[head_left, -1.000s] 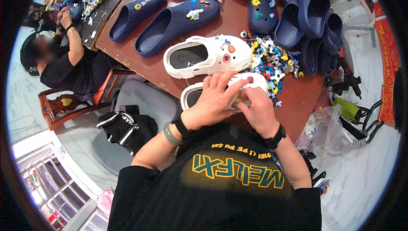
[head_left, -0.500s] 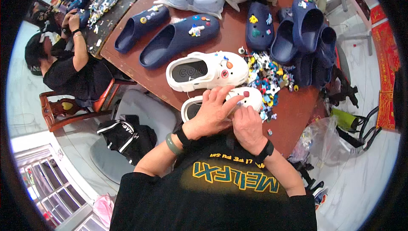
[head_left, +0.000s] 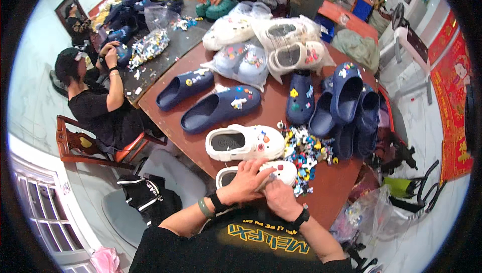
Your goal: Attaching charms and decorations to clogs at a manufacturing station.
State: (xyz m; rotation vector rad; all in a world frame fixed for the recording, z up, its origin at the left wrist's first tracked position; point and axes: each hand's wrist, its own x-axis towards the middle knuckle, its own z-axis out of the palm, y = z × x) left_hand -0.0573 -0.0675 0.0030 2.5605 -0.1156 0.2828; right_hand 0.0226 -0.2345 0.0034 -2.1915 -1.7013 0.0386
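L grip [head_left: 245,183] clasps the near white clog [head_left: 287,175] on the red-brown desk [head_left: 332,188], fingers laid over its upper; R grip [head_left: 283,200] is bunched at the clog's near side, tips hidden, so can't tell if it's pinching anything. A dk red charm [head_left: 280,168] sits on the toe. Just beyond, roughly parallel, lies the far white clog [head_left: 246,147] w/ charms on its upper. A multicolored charm heap [head_left: 305,152] spreads nr both toes. Navy clogs [head_left: 221,111] lie behind, w/ bagged shoes [head_left: 243,66] farther back. At L, a seated co-worker [head_left: 100,115] in black.
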